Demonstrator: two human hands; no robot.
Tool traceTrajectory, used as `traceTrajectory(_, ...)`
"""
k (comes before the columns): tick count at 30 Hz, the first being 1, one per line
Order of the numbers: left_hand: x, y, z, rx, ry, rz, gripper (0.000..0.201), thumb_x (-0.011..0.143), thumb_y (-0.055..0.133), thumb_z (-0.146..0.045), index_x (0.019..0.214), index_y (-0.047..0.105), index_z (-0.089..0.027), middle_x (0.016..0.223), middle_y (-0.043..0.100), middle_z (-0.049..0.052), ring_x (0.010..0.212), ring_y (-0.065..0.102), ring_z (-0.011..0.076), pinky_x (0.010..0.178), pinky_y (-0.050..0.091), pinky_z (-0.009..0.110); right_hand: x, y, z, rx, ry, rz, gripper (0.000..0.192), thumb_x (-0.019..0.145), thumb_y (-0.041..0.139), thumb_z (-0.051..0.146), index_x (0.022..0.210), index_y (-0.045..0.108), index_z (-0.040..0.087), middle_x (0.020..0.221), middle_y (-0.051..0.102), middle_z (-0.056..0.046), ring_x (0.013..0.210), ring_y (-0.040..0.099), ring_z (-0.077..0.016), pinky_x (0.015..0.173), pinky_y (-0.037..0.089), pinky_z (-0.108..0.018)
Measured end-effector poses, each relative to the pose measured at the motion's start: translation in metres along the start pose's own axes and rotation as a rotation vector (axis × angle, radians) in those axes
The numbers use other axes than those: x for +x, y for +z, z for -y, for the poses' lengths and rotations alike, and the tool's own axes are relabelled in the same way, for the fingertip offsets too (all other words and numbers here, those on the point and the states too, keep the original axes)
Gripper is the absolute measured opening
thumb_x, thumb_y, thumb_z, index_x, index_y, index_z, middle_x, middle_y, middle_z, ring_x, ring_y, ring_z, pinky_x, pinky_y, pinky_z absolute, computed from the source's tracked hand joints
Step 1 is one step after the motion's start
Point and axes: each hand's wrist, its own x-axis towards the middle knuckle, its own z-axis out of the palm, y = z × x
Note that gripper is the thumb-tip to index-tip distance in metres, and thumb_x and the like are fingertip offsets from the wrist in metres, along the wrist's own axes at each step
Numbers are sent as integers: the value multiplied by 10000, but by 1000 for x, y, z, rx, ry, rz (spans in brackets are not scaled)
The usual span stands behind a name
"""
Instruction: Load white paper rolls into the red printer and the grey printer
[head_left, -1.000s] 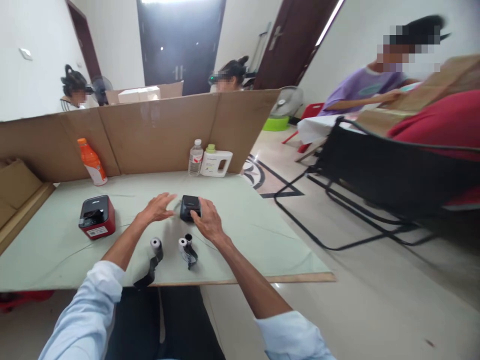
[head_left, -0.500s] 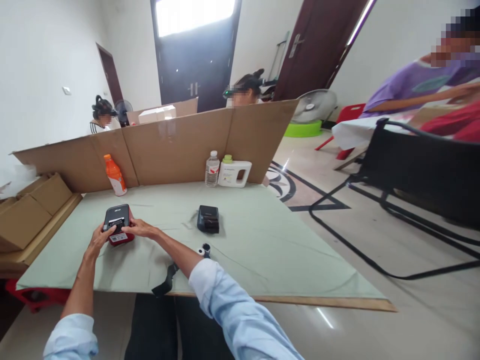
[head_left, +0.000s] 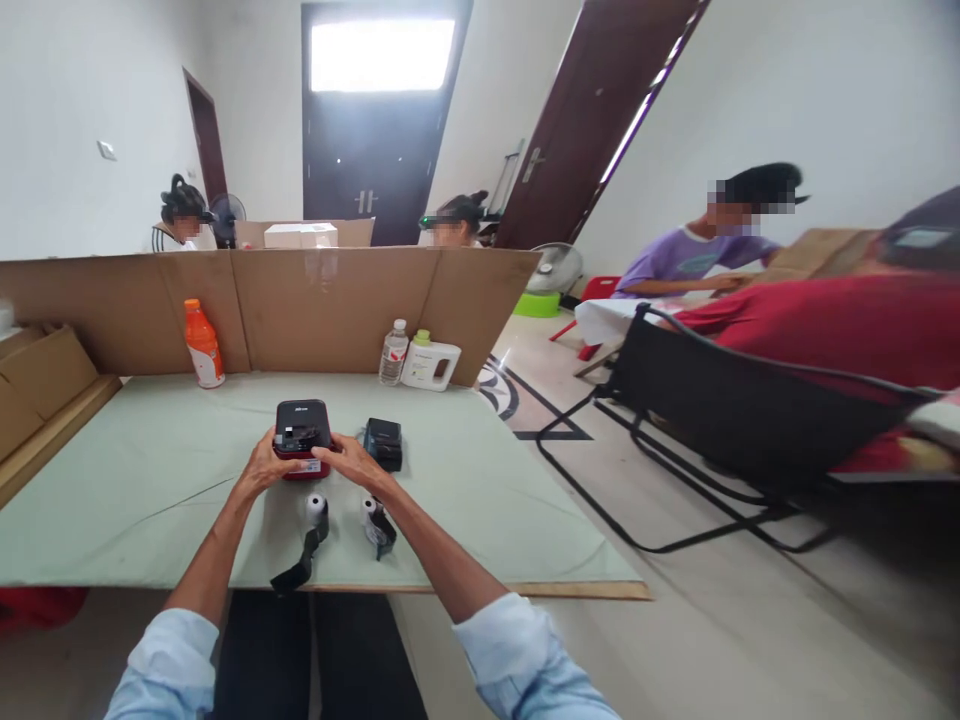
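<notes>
Between both hands is a red-and-black label printer [head_left: 302,415], its dark top facing me and a white label low on its front. My left hand [head_left: 262,462] wraps its left side, thumb along the front. On the opposite side, my right hand [head_left: 352,458] grips the right edge with fingers at the front. Whether the printer rests on the table or hangs just above it, I cannot tell. A smaller black device [head_left: 385,443] sits right beside my right hand. Nearer me lie a white paper roll with a dark strip [head_left: 315,508] and a second such roll [head_left: 373,515].
A cardboard screen [head_left: 330,310] stands along the back of the green-covered table [head_left: 495,520]. Before it are an orange bottle [head_left: 204,345], a clear bottle [head_left: 393,355] and a white jug [head_left: 431,362]. Cardboard boxes [head_left: 49,385] are at left. Several other people sit beyond.
Both hands have carried the printer rightward, close to the black device and behind the paper rolls. My view has turned to the right, and both rolls now show clear of my right arm.
</notes>
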Motion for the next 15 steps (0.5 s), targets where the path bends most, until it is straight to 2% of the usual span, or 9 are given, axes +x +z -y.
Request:
traceTrajectory(2,5,14,5,-5,5,41,932,516,950,-375,1342,594,-130,1187,750,111,1076,706,285,989,553,422,-9,-14,-5,8,13,9,470,882,655,469,1217,726,147,1077,769,-75,979,682,-265,913,539,-392)
traceTrajectory(4,6,17,9,18,6,69,934,543,940,-377,1372,584,-136,1197,746,113,1078,707,284,988,554,425,-14,-20,-11,30,14,15,479,882,655,462,1240,713,150,1118,766,-80,1036,681,-280,962,535,-419)
traceTrajectory(11,6,-7,18,87,68,146,874,645,882,-391,1441,591,-180,1385,669,138,1133,696,293,993,575,462,-20,-18,-25,84,-3,-48,572,842,719,373,1378,634,191,1259,728,-90,1148,659,-302,1064,499,-488)
traceTrajectory(15,5,-11,25,172,63,54,752,687,843,-344,1394,640,-191,1422,643,158,1039,715,273,796,632,390,-23,-17,-27,100,22,-51,557,824,749,347,1350,648,192,1262,728,-98,1141,666,-298,1045,515,-463)
